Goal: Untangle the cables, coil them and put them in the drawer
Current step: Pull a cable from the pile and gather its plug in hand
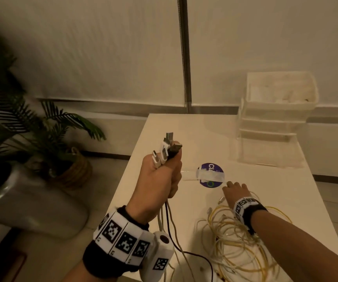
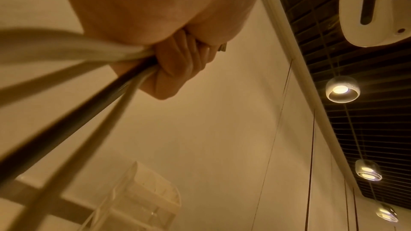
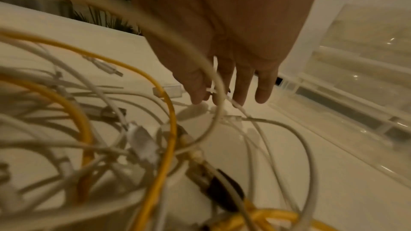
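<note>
My left hand (image 1: 164,176) is raised above the table's left part and grips a bundle of white and black cables (image 1: 169,218); their USB plugs (image 1: 167,148) stick up out of the fist. In the left wrist view my curled fingers (image 2: 177,62) clamp those cables (image 2: 73,94). A tangle of yellow and white cables (image 1: 239,239) lies on the table near its front edge. My right hand (image 1: 234,190) reaches flat over that tangle with straight fingers (image 3: 242,83), holding nothing. A clear plastic drawer unit (image 1: 275,110) stands at the back right with its lowest drawer (image 1: 265,153) pulled out.
The white table (image 1: 286,190) carries a purple round sticker (image 1: 211,176) with tape across it near the middle. A potted palm in a woven basket (image 1: 70,165) and a grey seat stand on the floor left of the table. A wall lies behind.
</note>
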`<action>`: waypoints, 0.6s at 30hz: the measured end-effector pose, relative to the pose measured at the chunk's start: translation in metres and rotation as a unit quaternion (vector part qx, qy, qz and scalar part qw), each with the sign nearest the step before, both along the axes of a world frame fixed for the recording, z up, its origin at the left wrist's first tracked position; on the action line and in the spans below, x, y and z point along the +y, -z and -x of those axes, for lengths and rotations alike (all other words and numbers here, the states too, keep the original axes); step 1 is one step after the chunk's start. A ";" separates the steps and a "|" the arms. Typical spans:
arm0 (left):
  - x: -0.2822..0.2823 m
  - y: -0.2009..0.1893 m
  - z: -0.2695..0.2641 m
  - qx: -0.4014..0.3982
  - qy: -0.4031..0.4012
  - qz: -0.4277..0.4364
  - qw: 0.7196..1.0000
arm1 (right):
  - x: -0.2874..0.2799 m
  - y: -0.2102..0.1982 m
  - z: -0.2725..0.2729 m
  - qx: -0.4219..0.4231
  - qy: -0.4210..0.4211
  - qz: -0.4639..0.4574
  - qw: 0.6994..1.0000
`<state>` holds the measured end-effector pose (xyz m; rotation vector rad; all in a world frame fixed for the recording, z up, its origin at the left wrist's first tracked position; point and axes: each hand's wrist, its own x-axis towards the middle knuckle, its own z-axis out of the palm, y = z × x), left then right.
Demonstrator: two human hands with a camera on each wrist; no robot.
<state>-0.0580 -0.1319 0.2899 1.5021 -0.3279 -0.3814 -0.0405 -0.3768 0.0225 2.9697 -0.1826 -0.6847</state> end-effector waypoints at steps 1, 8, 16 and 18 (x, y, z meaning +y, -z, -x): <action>-0.001 0.001 -0.003 0.002 0.002 0.002 1.000 | -0.004 -0.002 0.000 -0.002 0.001 0.001 1.000; -0.016 0.002 -0.015 0.019 0.011 0.013 1.000 | -0.059 -0.088 0.002 -0.146 0.278 -0.290 0.904; -0.047 -0.012 -0.011 0.030 0.073 0.067 0.995 | -0.053 -0.219 0.077 -0.254 0.351 -0.787 0.439; -0.055 -0.017 -0.007 0.037 0.083 0.074 0.993 | -0.021 -0.245 0.097 -0.263 0.302 -0.800 0.446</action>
